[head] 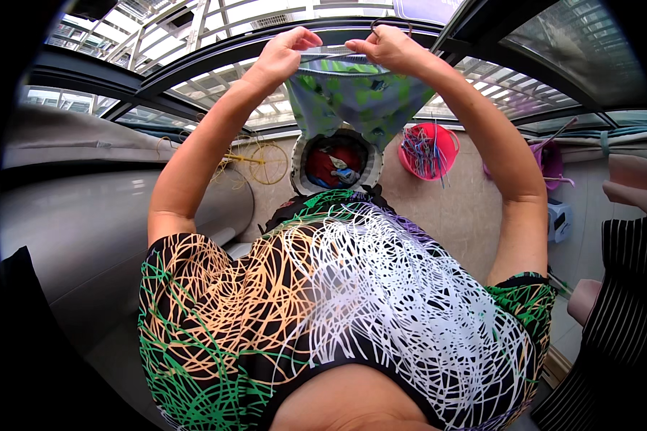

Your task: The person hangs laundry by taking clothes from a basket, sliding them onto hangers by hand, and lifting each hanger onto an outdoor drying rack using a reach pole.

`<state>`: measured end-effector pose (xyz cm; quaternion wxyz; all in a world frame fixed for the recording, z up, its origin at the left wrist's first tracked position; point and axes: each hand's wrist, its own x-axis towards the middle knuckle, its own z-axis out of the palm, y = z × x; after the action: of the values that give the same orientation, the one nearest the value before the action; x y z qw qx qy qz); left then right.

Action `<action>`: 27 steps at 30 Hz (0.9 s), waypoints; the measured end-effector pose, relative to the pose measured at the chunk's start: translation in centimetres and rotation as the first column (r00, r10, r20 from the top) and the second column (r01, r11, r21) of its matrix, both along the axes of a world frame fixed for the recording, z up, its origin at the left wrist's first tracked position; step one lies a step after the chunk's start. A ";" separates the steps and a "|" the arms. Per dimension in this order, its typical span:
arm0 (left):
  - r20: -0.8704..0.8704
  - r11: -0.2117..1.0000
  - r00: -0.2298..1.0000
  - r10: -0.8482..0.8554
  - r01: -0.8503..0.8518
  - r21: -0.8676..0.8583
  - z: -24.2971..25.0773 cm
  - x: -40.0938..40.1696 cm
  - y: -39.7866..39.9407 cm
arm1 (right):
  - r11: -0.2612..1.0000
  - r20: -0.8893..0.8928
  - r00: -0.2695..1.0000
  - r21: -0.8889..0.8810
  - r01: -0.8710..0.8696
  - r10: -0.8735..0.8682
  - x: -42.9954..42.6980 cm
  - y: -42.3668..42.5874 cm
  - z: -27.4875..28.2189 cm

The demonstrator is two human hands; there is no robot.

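Stretched out in front of me at the top is a pair of grey-blue and green patterned shorts (361, 97), waistband up, legs hanging down. My left hand (284, 54) pinches the left end of the waistband. At its right end, my right hand (391, 49) is closed round the edge. A thin rod, apparently part of a clothes hanger, runs along the waistband; a dark curved hook (391, 21) shows behind my right fingers. Part of the grip of both hands is hidden. Below the shorts stands a laundry basket (297, 167) with red, blue and pale clothes (331, 164) inside.
A pink bucket (446, 167) full of hangers stands on the floor right of the basket, and a yellow wire rack (259, 160) to its left. Window frames (194, 67) curve behind my hands. Further right are a purple container (552, 167) and a striped dark cloth (625, 280).
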<state>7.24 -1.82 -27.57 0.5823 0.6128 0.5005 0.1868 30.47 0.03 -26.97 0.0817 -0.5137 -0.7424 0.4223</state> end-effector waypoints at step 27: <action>-0.045 0.632 0.983 -0.176 0.148 0.760 0.4 8.9 -7.8 | 0.925 -0.424 0.843 -0.323 0.201 -0.331 -2.5 -0.1 2.5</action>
<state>16.16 -9.65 -27.17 0.2941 0.8393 0.3092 0.3368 27.93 -0.04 -24.51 0.2480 -0.5005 -0.5571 0.6145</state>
